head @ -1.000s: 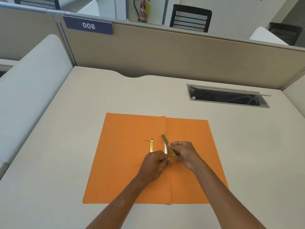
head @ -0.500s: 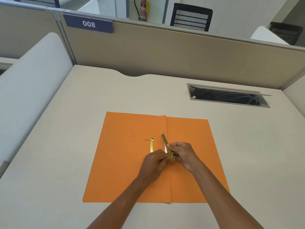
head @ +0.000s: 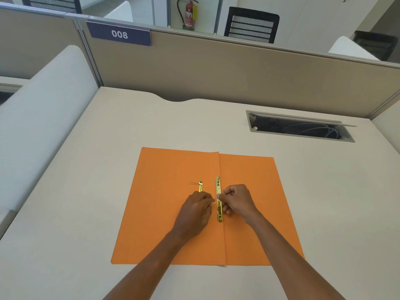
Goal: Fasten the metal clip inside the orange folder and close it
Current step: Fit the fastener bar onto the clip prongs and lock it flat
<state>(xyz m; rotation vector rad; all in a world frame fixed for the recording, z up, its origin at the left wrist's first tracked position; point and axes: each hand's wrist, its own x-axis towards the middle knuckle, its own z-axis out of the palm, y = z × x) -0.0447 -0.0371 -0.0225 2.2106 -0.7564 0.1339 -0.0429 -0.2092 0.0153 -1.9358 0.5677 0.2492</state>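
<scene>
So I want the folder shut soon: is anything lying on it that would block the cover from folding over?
Only the hands and the gold clip bar they hold at the fold. A second gold strip lies flat on the left half. Otherwise the folder is bare.

sign [head: 119, 34]: dark blue plate with white numerals "008", fixed at the top edge of the beige partition [head: 216, 68]. fire extinguisher [head: 189, 15]: carries a label, print too small to read. no other legible text.
</scene>
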